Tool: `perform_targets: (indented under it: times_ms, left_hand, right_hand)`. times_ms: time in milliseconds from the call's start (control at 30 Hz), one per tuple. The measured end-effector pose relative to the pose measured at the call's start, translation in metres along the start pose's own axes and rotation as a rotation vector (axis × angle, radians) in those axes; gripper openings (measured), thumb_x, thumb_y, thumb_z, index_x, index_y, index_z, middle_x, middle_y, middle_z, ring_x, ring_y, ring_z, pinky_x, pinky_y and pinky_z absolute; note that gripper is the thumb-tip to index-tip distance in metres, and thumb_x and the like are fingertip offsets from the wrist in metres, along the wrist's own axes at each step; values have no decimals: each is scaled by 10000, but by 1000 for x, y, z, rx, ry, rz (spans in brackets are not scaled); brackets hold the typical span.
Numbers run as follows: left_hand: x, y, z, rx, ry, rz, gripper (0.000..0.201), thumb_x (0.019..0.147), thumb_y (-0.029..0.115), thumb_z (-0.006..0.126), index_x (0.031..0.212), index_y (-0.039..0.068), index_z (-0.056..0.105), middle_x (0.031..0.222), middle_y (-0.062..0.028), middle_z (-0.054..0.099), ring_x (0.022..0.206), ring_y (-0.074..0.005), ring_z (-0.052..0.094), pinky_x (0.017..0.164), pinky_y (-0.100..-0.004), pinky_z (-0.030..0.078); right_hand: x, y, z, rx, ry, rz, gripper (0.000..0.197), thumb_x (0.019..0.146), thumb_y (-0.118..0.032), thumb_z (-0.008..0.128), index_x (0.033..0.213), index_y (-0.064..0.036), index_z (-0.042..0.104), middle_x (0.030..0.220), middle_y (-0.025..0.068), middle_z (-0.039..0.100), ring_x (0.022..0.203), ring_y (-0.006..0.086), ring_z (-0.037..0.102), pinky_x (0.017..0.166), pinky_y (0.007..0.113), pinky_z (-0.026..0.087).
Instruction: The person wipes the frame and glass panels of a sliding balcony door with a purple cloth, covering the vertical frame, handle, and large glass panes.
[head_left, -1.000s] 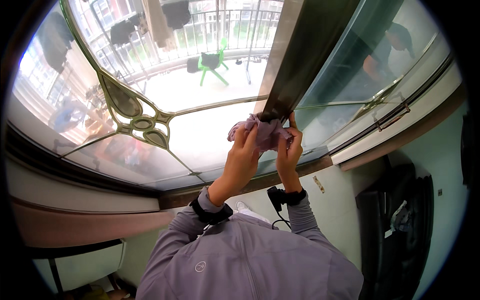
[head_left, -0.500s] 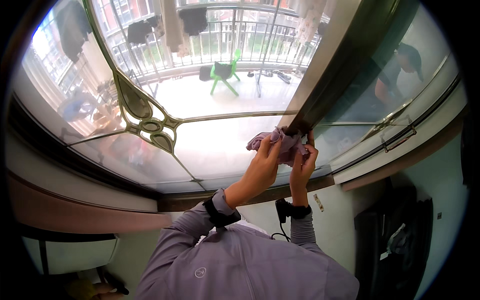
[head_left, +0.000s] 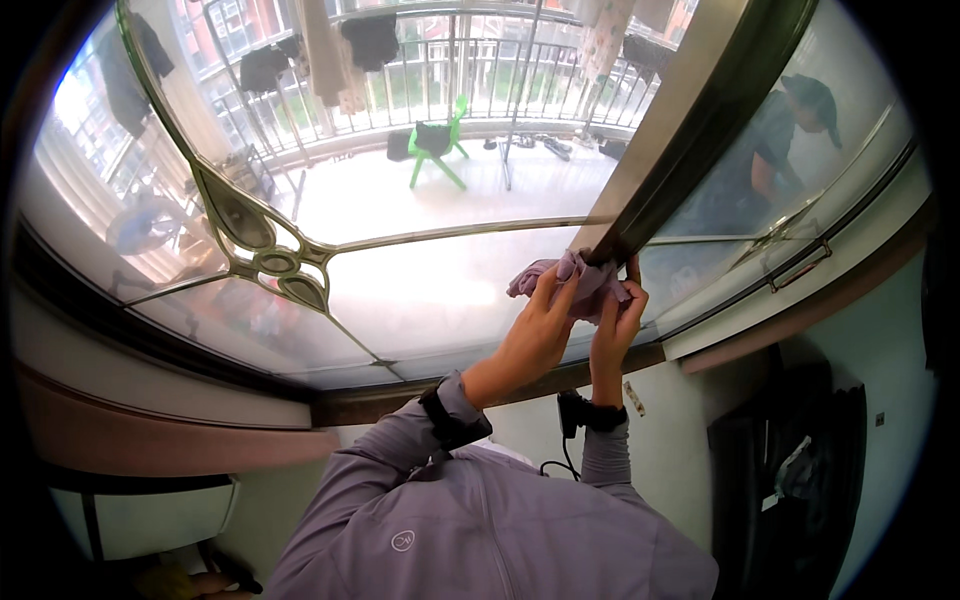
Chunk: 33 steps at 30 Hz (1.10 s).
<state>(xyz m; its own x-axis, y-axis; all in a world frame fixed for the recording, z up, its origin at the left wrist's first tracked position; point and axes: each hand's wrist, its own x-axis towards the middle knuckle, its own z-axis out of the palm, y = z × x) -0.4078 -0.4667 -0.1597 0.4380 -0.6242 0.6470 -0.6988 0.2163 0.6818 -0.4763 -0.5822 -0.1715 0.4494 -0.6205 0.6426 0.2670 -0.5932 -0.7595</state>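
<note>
A crumpled mauve cloth point(head_left: 590, 283) is bunched around the lower part of a dark door-frame post point(head_left: 655, 195). My left hand point(head_left: 538, 335) grips the cloth from the left, thumb and fingers pressed into it. On the right edge of the post, my right hand point(head_left: 617, 322) pinches the cloth, with one finger reaching up along the frame. Both wrists carry black straps, and a cable runs from the right one. Glass panes with a gold-coloured decorative strip point(head_left: 450, 233) lie to the left of the post.
Through the glass, a green chair point(head_left: 435, 150) stands on a balcony with a metal railing point(head_left: 490, 85) and hanging clothes. A person in a cap point(head_left: 790, 140) appears in the right pane. A door handle point(head_left: 800, 268) is at right; a black bulky object point(head_left: 790, 470) stands lower right.
Both hands and the cloth sit slightly farther right in view, still at the post. The scene behind the glass has shifted left as the view moved.
</note>
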Motion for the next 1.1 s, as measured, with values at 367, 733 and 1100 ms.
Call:
perform_targets:
  times_ms: [367,733,1100]
  left_hand:
    - [10,-7,17,-49,-47,12,680,669,-68,577,1282,-56,282,1276,-277,243,1167,-461,304,955,-441,327]
    - [18,-14,9,-91,-62,13,637,683,-51,581,1262,-52,316,1272,-249,285,1156,-424,350,927,-415,368]
    - [97,18,9,-70,376,188,412,855,94,465,1232,-38,363,1244,-255,335,1097,-433,395,905,-427,355]
  right_hand:
    - [10,17,-11,-3,82,8,162,878,-30,380,1034,13,388,1342,188,362,930,173,494,833,274,400]
    - [16,6,-4,-223,156,-232,182,873,-66,456,1042,1,445,1026,116,506,898,187,498,819,279,396]
    - [92,-93,2,-446,271,-709,177,776,-39,593,948,-15,563,875,124,531,810,272,509,689,330,427]
